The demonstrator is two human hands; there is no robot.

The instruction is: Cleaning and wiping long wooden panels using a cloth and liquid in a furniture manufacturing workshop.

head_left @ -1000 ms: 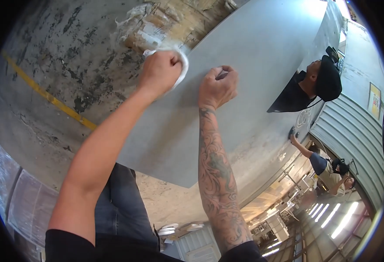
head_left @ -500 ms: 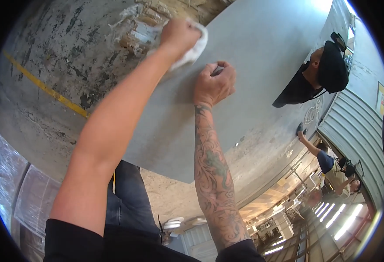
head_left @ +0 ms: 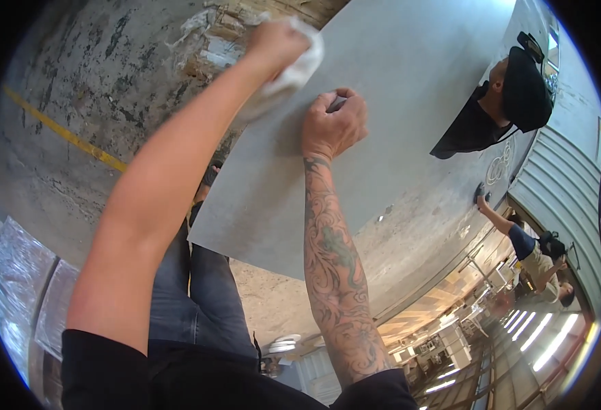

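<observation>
My left hand [head_left: 277,49], somewhat smeared by motion, is closed on a bunched white cloth [head_left: 306,63] at the left edge of a large flat grey sheet [head_left: 410,75]. The cloth overlaps that edge. Over the sheet, just right of the cloth, my right hand [head_left: 336,124] is curled into a fist with the thumb and fingers pressed together. A small dark grey patch shows inside its curl; I cannot make out whether it is an object. The sheet's near corner points toward my legs.
Crumpled clear plastic wrap [head_left: 194,31] lies on the stained floor beyond my left hand. A yellow line [head_left: 68,137] crosses the floor. Film-wrapped stacks [head_left: 17,273] stand at the lower left. A person in a black cap [head_left: 527,89] is across the sheet; another person [head_left: 543,266] is farther off.
My left hand and the cloth have shifted slightly up and left. The sheet's near edge appears farther left, uncovering more of my legs. My right hand stays curled in nearly the same place.
</observation>
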